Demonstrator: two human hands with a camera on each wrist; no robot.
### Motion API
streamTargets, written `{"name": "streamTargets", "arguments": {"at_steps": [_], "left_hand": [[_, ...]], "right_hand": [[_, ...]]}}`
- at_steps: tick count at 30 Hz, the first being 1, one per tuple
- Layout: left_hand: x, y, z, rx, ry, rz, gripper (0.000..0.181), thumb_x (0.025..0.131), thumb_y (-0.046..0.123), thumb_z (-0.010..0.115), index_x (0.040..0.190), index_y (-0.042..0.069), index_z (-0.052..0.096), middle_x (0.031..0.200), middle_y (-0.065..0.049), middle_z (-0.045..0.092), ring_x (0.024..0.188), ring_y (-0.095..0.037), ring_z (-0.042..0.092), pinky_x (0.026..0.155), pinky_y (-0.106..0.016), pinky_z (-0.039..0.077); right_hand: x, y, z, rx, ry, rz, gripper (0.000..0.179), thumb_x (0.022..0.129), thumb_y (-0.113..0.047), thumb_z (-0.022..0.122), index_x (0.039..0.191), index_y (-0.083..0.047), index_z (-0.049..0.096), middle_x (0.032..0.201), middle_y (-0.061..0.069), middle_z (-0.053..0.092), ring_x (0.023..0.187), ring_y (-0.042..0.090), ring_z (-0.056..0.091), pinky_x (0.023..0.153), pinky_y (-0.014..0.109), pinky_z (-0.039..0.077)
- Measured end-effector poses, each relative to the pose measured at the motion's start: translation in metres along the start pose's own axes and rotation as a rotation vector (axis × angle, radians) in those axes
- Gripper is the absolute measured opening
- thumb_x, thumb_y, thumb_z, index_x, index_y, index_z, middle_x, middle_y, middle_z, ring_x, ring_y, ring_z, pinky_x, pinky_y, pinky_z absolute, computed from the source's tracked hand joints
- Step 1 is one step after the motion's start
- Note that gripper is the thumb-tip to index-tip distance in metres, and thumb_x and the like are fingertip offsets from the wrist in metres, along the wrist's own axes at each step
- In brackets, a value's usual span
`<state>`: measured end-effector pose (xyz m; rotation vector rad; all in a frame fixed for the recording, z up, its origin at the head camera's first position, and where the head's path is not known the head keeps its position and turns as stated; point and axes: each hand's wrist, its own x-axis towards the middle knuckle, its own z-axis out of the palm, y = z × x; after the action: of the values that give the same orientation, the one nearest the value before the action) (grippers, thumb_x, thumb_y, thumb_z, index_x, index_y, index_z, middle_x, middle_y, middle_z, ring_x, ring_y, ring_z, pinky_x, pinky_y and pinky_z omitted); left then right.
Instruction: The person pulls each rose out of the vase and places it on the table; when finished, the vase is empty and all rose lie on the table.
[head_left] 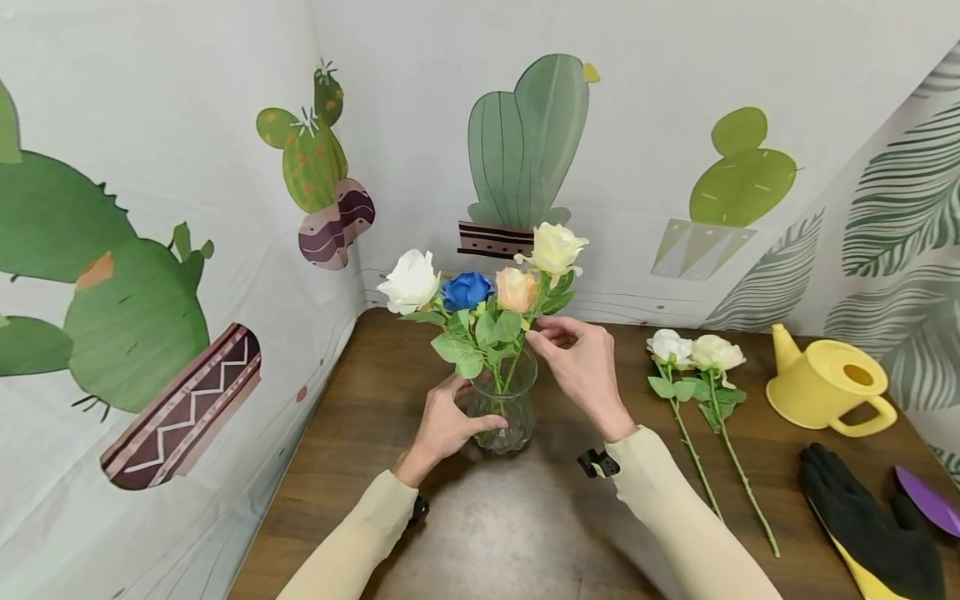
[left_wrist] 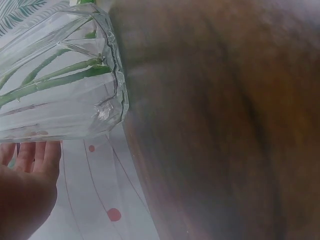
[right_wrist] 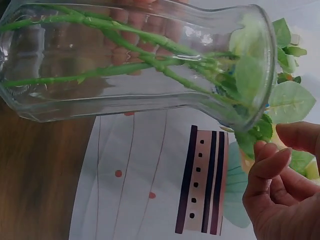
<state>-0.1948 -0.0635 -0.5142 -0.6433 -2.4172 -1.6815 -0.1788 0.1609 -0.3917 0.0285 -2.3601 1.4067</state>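
Note:
A clear glass vase [head_left: 504,417] stands upright on the table, holding several stems. My left hand [head_left: 448,421] grips its left side, thumb across the front and fingers around the back. A white rose [head_left: 410,283], a blue rose [head_left: 467,291], a peach rose [head_left: 517,289] and a pale yellow rose [head_left: 557,248] rise above its rim. My right hand [head_left: 581,362] is at the rim's right side, fingers bent, fingertips right at the green leaves [right_wrist: 260,131] below the pale yellow rose. I cannot tell whether they pinch a leaf or stem. Green stems [right_wrist: 145,55] cross inside the glass.
Right of the vase lie a white rose [head_left: 670,347] and a cream rose [head_left: 717,353] with long stems. Beyond them are a yellow watering can [head_left: 825,383], a black and yellow glove [head_left: 870,521] and a purple object [head_left: 927,500]. A cactus-print backdrop [head_left: 420,125] borders the table [head_left: 330,517].

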Motion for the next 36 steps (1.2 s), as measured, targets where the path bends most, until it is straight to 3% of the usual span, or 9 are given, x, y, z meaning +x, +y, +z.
{"name": "streamTargets", "arguments": {"at_steps": [12,21,29,36], "left_hand": [[0.001,0.000,0.001,0.000,-0.003,0.005,0.077,0.071,0.017,0.105,0.139,0.005,0.071,0.136,-0.018,0.076,0.130,-0.035,0.073,0.110,-0.053,0.063],[0.000,0.000,0.001,0.008,0.002,-0.007,0.078,0.071,0.018,0.105,0.140,0.009,0.071,0.137,-0.014,0.076,0.131,-0.032,0.072,0.111,-0.049,0.063],[0.000,0.001,0.000,0.008,0.001,-0.023,0.080,0.070,0.020,0.106,0.141,0.009,0.071,0.138,-0.011,0.077,0.131,-0.030,0.072,0.111,-0.048,0.063],[0.000,0.002,-0.001,0.005,0.006,-0.008,0.080,0.070,0.018,0.106,0.141,0.009,0.071,0.136,-0.012,0.077,0.129,-0.031,0.073,0.110,-0.048,0.063]], "right_hand": [[0.009,0.003,0.008,0.006,-0.019,0.049,0.025,0.097,-0.027,0.085,0.112,-0.007,0.086,0.095,0.013,0.084,0.077,0.005,0.071,0.068,0.016,0.055],[0.011,0.005,0.009,0.066,-0.052,0.098,0.022,0.097,-0.022,0.084,0.110,-0.005,0.085,0.096,0.017,0.084,0.069,0.001,0.069,0.063,0.016,0.054],[0.014,0.006,0.011,0.111,-0.082,0.131,0.024,0.096,-0.020,0.085,0.114,-0.003,0.084,0.099,0.018,0.085,0.068,0.008,0.073,0.062,0.016,0.056],[0.014,0.006,0.012,0.128,-0.074,0.125,0.023,0.095,-0.017,0.084,0.112,-0.001,0.084,0.098,0.018,0.084,0.065,0.001,0.068,0.061,0.016,0.054]]}}
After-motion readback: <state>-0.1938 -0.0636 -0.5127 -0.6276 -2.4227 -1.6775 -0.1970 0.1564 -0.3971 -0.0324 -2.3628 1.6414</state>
